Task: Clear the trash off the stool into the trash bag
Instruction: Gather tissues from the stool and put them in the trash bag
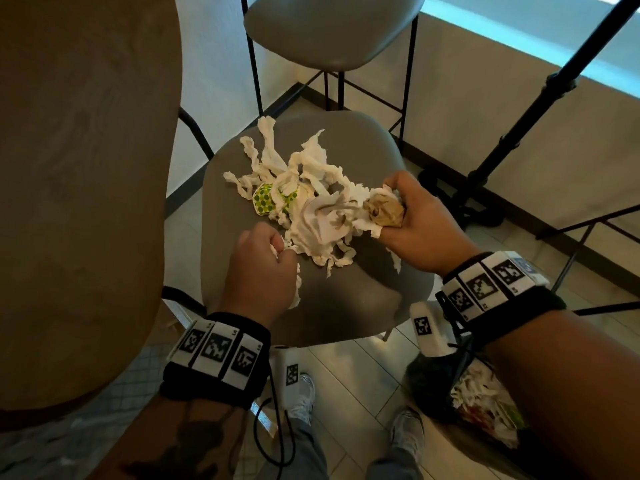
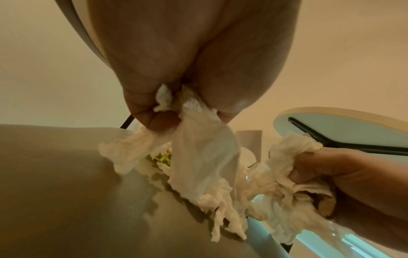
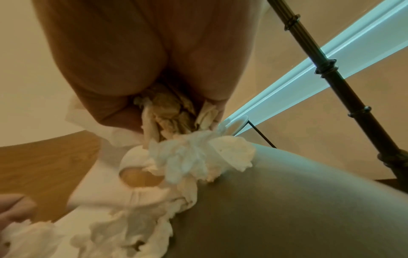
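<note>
I see a grey padded stool (image 1: 346, 306) with a rounded seat under both hands, and a heap of torn white tissue strips (image 1: 304, 188) spread across the seat from its middle out toward 11 o'clock. Tucked in that heap, at about 9 o'clock of the seat's centre, lies a crumpled white wrapper with green dots (image 1: 268, 201), with strips draped over it.

My left hand (image 1: 259, 268) sits at the seat's 7 o'clock edge, its fingers curled tight around white tissue; the left wrist view shows a strip of that tissue (image 2: 198, 148) hanging from the fist down to the pile. My right hand (image 1: 415, 223) is at the 3 o'clock side, fingers and thumb clamped on a crumpled brown paper wad (image 1: 386, 211) together with some white tissue. The right wrist view shows the brown wad (image 3: 170, 111) wedged between the closed fingers, with white tissue spilling below it onto the seat.

The black plastic trash bag (image 1: 450, 386) stands on the pale tiled floor (image 1: 349, 375) at 5 o'clock of the stool, under my right forearm, its mouth showing white scraps inside. A second grey stool (image 1: 332, 29) stands at 12 o'clock, a brown round tabletop (image 1: 79, 168) fills the 9 o'clock side, and a black tripod leg (image 1: 540, 98) crosses at 2 o'clock.
</note>
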